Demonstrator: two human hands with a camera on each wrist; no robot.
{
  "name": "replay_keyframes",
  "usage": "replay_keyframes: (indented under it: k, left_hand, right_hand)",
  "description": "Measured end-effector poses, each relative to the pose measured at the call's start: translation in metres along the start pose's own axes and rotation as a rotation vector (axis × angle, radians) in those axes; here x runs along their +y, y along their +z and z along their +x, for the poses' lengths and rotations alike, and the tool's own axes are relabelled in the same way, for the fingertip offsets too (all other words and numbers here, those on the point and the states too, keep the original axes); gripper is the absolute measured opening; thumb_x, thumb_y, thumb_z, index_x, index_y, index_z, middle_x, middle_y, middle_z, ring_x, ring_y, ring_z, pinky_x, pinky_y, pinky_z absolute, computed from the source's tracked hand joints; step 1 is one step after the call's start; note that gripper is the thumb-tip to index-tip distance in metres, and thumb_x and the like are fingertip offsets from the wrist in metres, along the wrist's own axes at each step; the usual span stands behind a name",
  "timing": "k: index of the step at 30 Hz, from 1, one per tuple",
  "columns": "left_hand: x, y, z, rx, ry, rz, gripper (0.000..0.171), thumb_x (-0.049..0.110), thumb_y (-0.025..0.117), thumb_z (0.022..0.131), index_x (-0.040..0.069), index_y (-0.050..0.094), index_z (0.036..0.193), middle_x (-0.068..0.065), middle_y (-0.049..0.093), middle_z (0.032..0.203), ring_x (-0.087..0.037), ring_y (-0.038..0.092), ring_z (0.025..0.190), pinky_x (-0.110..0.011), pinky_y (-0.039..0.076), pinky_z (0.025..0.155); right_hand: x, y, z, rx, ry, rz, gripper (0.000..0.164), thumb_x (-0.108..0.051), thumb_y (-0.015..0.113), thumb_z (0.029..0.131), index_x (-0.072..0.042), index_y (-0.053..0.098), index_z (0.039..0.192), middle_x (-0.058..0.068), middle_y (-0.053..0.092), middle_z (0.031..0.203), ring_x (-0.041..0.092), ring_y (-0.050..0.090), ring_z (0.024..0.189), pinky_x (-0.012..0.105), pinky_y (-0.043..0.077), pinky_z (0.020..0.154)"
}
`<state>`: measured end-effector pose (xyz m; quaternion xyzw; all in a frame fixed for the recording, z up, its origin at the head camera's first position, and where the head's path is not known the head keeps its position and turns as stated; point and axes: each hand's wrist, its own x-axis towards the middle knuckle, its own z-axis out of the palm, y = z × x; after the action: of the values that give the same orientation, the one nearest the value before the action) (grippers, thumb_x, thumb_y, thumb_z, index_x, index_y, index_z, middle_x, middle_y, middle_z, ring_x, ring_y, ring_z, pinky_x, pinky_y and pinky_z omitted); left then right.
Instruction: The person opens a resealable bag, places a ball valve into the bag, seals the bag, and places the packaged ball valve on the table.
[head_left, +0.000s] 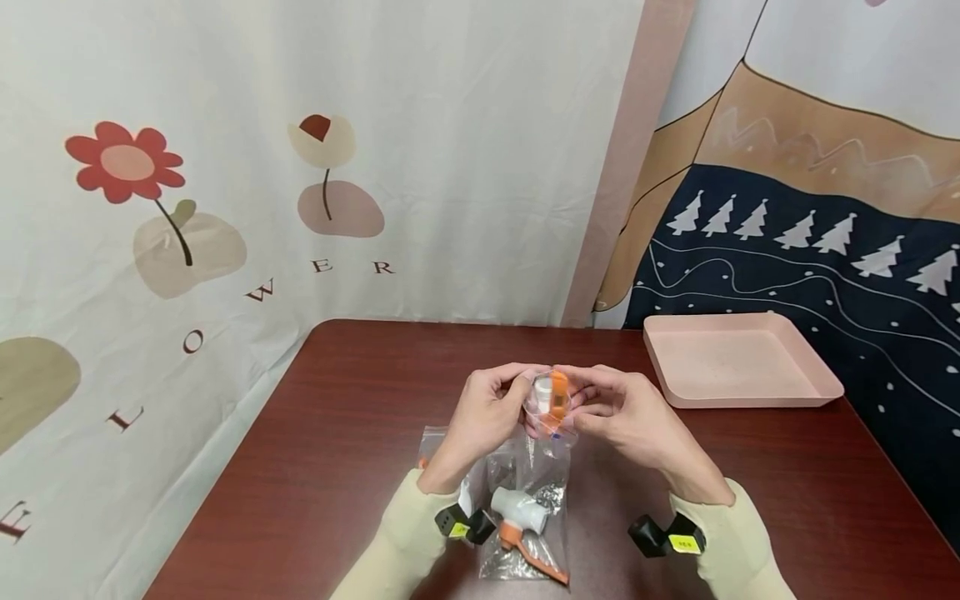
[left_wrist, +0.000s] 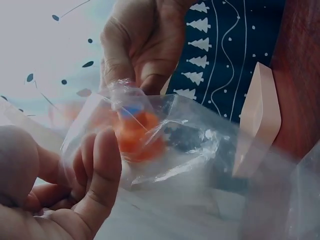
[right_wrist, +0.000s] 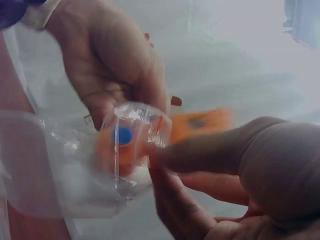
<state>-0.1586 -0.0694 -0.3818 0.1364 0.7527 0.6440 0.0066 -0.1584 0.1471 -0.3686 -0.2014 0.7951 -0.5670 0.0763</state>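
Observation:
Both hands hold up a clear plastic bag (left_wrist: 192, 150) above the table, with a white and orange plastic fitting (head_left: 558, 396) in or at it. A blue spot (right_wrist: 122, 135) shows on the orange part. My left hand (head_left: 483, 408) pinches the bag on one side, its thumb and fingers curled. From the other side my right hand (head_left: 637, 417) pinches the bag and the fitting's orange part between thumb and fingers. The orange part is blurred in both wrist views. Whether the fitting lies wholly inside the bag, I cannot tell.
Below the hands, clear bags (head_left: 498, 558) lie on the dark red table (head_left: 345, 467). A grey-white pipe valve (head_left: 521, 508) with an orange lever (head_left: 543, 568) is there. At the back right stands a pink tray (head_left: 742, 362). Printed curtains (head_left: 465, 167) hang behind.

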Motion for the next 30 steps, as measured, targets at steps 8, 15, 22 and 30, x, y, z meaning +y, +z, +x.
replay_keyframes:
  k: [8, 15, 22, 30]
  left_hand:
    - [-0.001, 0.003, 0.001, 0.002, 0.016, 0.01, 0.023, 0.013, 0.055, 0.106, 0.008, 0.076, 0.112, -0.014, 0.065, 0.068, -0.015, 0.064, 0.049, -0.043, 0.06, 0.053]
    - [0.001, 0.002, 0.0, 0.065, 0.043, -0.003, 0.023, 0.015, 0.055, 0.106, 0.012, 0.077, 0.112, -0.008, 0.063, 0.07, -0.014, 0.065, 0.055, -0.043, 0.061, 0.056]
    - [0.001, 0.003, 0.001, 0.088, 0.049, -0.008, 0.024, 0.016, 0.054, 0.107, 0.009, 0.077, 0.114, -0.01, 0.066, 0.072, -0.013, 0.068, 0.06, -0.045, 0.062, 0.06]
    - [0.001, 0.005, 0.0, 0.045, 0.003, -0.142, 0.021, 0.011, 0.054, 0.106, 0.001, 0.072, 0.104, -0.013, 0.067, 0.074, -0.015, 0.068, 0.058, -0.044, 0.063, 0.061]
  right_hand:
    - [0.001, 0.001, -0.001, 0.007, -0.091, 0.016, 0.043, 0.008, 0.074, 0.085, -0.007, 0.07, 0.126, 0.014, 0.068, 0.109, 0.02, 0.067, 0.096, 0.021, 0.06, 0.084]
    - [-0.01, 0.003, -0.01, 0.09, -0.187, -0.23, 0.026, -0.001, 0.077, 0.087, -0.021, 0.076, 0.103, -0.003, 0.068, 0.104, 0.013, 0.067, 0.087, 0.024, 0.059, 0.075]
    - [-0.019, 0.02, -0.019, 0.173, -0.216, -0.556, 0.012, -0.037, 0.084, 0.085, -0.035, 0.076, 0.093, -0.004, 0.068, 0.118, 0.013, 0.062, 0.103, 0.032, 0.055, 0.08]
    - [-0.015, 0.022, -0.016, 0.178, -0.351, -0.484, 0.015, -0.007, 0.075, 0.088, -0.022, 0.075, 0.085, 0.001, 0.07, 0.117, 0.006, 0.067, 0.089, 0.028, 0.057, 0.077]
